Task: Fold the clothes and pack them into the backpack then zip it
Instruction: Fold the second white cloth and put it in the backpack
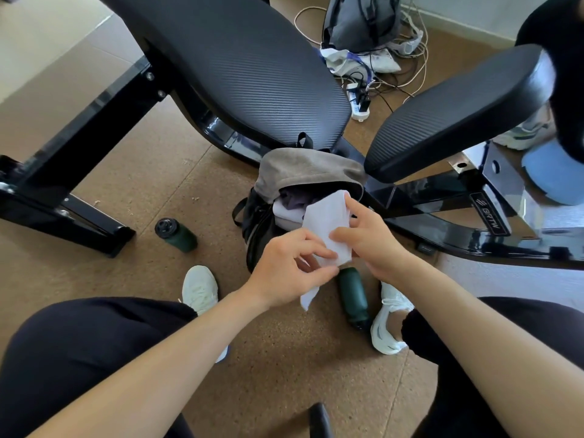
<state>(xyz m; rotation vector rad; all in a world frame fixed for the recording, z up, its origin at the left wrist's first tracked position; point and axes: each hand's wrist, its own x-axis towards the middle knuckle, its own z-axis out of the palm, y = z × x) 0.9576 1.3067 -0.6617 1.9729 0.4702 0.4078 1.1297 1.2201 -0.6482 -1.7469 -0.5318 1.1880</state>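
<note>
Over the open backpack (pixel 303 172) on the floor, both hands are pinching a small white cloth (pixel 328 226), left hand (pixel 284 270) at its lower end, right hand (pixel 369 238) along its side, and it's looking light and floppy, so I'd be gripping the folded edges.
</note>
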